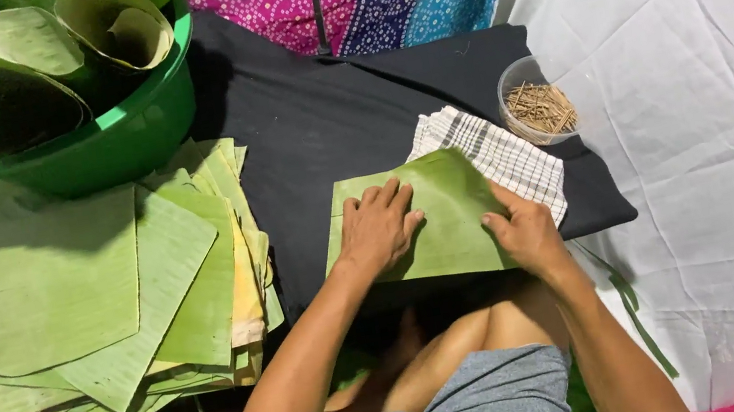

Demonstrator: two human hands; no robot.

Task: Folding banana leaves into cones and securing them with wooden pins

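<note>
Left hand (377, 226), fingers spread flat, and right hand (520, 232), fingers together at the right edge, press a cut green banana-leaf sheet (448, 212) onto a black cloth (322, 114); it partly overlaps a checked white towel (508, 157). By appearance, folding has barely begun. A tall stack of flat leaves (76, 304) remains, rolled leaves fill the green plastic basin (125, 127), and bare black cloth lies above the sheet.

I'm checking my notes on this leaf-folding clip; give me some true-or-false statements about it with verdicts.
1. Both hands rest on one green leaf piece. True: left hand, right hand.
2. The round tub is red. False: green, holding curled leaves.
3. A checked cloth lies under the leaf's far edge. True.
4. The clear cup holds water. False: thin sticks.
5. The leaf stack lies right of the hands. False: left.
</note>
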